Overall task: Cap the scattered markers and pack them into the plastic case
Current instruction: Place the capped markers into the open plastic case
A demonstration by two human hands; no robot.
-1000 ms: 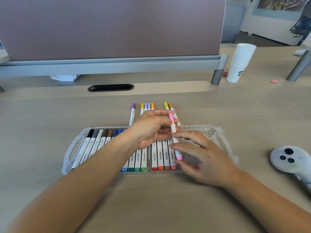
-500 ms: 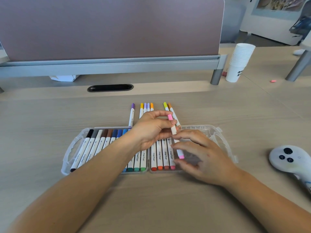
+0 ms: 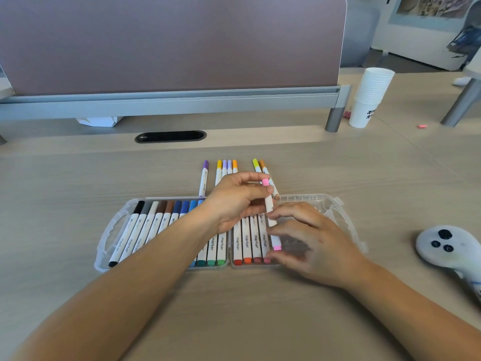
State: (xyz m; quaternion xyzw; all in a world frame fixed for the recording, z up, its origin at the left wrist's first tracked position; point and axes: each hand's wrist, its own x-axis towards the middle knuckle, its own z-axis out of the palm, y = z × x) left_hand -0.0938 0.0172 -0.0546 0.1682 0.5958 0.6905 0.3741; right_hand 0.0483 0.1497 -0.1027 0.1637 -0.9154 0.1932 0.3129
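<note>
On the table (image 3: 78, 178), plastic case (image 3: 112, 230), clear, lying open in two halves. Left half: row of packed markers (image 3: 145, 230), black through browns and blues to greens. Right half: four more, red, orange and pinks. Barrels printed "marker". Over the right half: pink marker (image 3: 269, 207), tilted, pinched near its upper end by the left hand (image 3: 234, 201), its lower part between the curled fingers of the right hand (image 3: 309, 238). Beyond the case: seven loose markers (image 3: 224, 168). Far right of the case: stacked white cups (image 3: 371, 97), dark print unreadable.
</note>
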